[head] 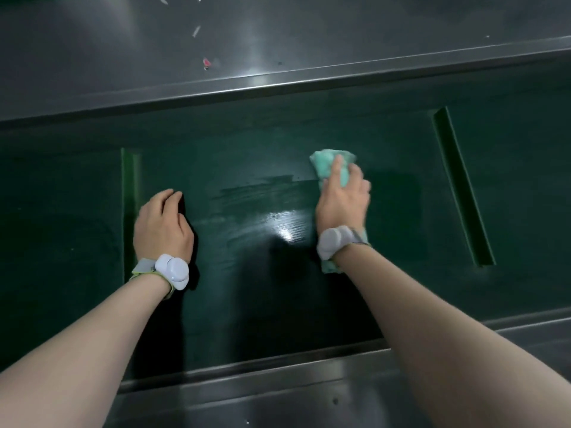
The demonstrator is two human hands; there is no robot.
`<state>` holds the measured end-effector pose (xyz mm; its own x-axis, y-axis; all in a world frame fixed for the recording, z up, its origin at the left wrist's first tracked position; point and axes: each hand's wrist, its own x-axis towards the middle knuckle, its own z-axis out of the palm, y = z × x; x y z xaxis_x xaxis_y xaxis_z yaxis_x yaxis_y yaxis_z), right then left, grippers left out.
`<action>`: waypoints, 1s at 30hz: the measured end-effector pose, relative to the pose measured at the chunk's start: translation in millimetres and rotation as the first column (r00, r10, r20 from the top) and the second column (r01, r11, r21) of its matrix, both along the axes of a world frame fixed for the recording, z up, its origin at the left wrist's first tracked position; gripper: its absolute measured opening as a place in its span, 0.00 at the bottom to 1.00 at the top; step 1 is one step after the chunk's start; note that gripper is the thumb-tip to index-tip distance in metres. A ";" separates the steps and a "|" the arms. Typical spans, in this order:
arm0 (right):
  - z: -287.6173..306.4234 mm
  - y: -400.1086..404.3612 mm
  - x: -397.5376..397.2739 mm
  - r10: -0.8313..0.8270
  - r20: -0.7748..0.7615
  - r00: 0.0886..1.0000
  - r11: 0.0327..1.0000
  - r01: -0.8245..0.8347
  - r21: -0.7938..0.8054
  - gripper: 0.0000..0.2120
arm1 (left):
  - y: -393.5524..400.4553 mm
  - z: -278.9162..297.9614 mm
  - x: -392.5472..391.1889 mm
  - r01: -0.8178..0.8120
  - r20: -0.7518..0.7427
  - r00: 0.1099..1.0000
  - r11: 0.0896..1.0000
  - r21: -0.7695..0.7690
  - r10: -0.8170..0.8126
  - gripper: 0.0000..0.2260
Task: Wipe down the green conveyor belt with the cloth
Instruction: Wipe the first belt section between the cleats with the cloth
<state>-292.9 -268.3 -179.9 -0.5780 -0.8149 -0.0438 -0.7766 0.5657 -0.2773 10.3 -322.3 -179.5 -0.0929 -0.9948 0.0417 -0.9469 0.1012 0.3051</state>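
The dark green conveyor belt [262,143] runs left to right across the view between steel side rails. My right hand [343,199] presses a light green cloth [327,163] flat onto the belt right of centre; the cloth shows beyond my fingertips and again under my wrist. A wet, shiny streak [272,211] lies on the belt to the left of the cloth. My left hand [163,223] rests palm down on the belt with fingers curled, beside a raised green cleat [129,193], holding nothing. Both wrists carry white bands.
A second raised cleat [460,186] crosses the belt on the right. A steel surface [278,35] lies beyond the far rail, with small scraps of debris [206,62] on it. A steel ledge [278,396] borders the near side.
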 end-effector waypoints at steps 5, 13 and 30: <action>5.4 -43.4 155.5 0.422 0.019 0.907 0.907 -0.422 -0.009 0.32 | -13.7 4.8 10.3 -0.013 0.062 0.998 1.000 0.020 0.012 0.19; 2.3 -49.1 155.3 0.502 0.006 0.865 0.865 -0.502 0.001 0.30 | -35.0 0.6 7.2 -0.116 0.047 0.992 0.993 0.030 0.115 0.14; -2.2 -70.7 66.9 0.024 -0.050 0.998 0.998 -0.027 -0.058 0.27 | -33.2 -4.1 14.0 0.063 -0.010 0.998 0.997 -0.049 -0.064 0.18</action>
<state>-226.0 -339.0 -182.1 -0.5572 -0.8298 0.0325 -0.8040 0.5293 -0.2709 24.3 -355.5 -183.6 -0.1548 -0.9837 0.0913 -0.9345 0.1758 0.3096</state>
